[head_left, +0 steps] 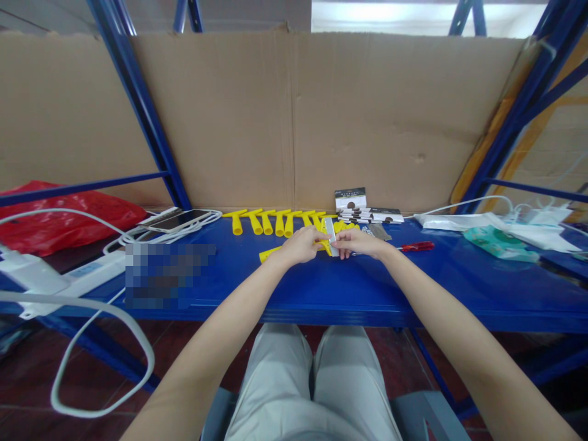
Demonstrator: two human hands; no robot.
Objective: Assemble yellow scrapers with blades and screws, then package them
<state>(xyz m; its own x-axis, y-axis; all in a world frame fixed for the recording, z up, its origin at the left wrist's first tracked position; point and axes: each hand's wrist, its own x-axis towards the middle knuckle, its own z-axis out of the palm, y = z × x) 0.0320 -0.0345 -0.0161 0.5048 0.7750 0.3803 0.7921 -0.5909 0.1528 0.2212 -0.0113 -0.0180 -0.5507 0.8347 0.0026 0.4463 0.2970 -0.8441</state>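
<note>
My left hand (302,244) is closed on a yellow T-shaped plastic scraper handle (270,253), whose round grip points left over the blue table. A flat silvery metal strip (331,235) stands across the handle's head between my hands. The fingers of my right hand (356,242) pinch this strip from the right side. Whether the strip is fixed to the handle, I cannot tell. Just behind my hands, several more yellow T-shaped handles (267,226) lie in a row. A screwdriver with a red handle (417,246) lies to the right, its shaft running behind my right wrist.
Small black-and-white packets (351,201) are stacked at the back, beside a small grey pouch (377,231). A phone (180,219), white cables and a power strip (92,275) occupy the left. A green packet (500,243) lies right. Cardboard (367,110) walls the back.
</note>
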